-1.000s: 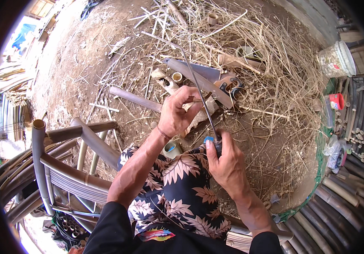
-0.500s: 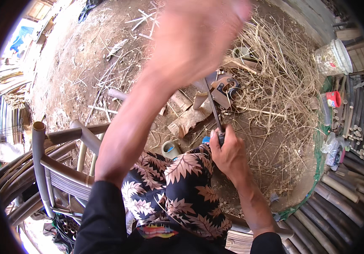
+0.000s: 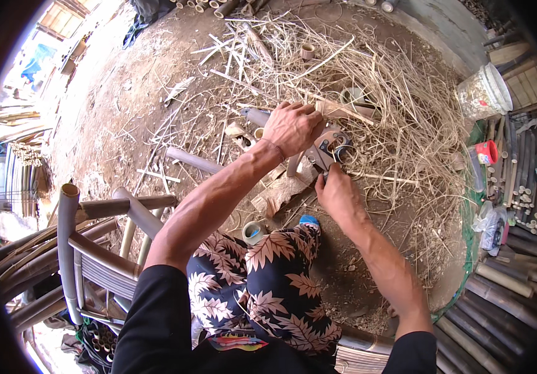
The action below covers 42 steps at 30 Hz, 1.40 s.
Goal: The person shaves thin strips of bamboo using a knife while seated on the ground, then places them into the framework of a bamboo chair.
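Two-handed tool work over a shaving-strewn earth floor (image 3: 103,134). The right hand (image 3: 341,193) is closed round a dark tool handle (image 3: 324,177), which lies to the right of a rough piece of wood (image 3: 287,190); the tool's far end cannot be traced. The left hand (image 3: 293,128), farther away and to the left, has its fingers curled; whether they grasp anything cannot be told. For good control, hold the right wrist firm, the left fingertips clear of any edge, and direct strokes away from the patterned trousers (image 3: 275,252). The handsaw (image 3: 332,138), just beyond the right hand, is better moved aside.
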{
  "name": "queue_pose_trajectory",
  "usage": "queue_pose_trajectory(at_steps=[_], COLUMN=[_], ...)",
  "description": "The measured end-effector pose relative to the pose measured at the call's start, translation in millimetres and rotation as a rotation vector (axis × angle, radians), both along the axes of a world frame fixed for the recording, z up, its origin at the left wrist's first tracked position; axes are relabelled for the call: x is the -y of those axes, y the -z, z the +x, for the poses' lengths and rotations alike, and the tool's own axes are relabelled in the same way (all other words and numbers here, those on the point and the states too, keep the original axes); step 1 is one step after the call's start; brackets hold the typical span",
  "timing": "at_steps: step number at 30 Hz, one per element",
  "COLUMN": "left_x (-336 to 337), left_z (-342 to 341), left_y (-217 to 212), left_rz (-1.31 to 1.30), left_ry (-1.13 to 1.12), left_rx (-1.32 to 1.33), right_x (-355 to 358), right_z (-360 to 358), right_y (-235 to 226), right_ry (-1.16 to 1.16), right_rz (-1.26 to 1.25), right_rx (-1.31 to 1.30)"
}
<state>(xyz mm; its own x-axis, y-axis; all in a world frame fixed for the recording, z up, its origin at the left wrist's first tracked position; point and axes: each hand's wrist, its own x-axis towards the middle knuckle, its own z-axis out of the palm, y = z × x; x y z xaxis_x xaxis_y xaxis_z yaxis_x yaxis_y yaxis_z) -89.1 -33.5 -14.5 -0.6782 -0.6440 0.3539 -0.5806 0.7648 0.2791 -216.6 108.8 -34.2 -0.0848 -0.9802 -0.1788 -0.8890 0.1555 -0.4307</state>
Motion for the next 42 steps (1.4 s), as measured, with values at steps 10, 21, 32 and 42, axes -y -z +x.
queue_pose_trajectory(at_steps=[10,21,32,42], left_x=[2.4,24.6,-58.9,-66.3], left_z=[33.3,114.4,44.9,45.4], left_y=[14.2,-12.7,16.7,11.4], left_rz=[-0.094,-0.136,0.653,0.453], left_ry=[0.023,-0.078,-0.088,-0.029], left_rx=[-0.134,0.266,-0.61,-0.495], right_x=[-29.9,-82.7,-76.5,-75.1], right_z=[24.8,-5.3,2.5,15.6], right_y=[110.1,138.8,-46.9,-55.3], right_ry=[-0.111,-0.044,0.151,0.108], right_rz=[-0.208,0.788,-0.108,-0.135], right_rx=[0.495,0.175,0.562,0.487])
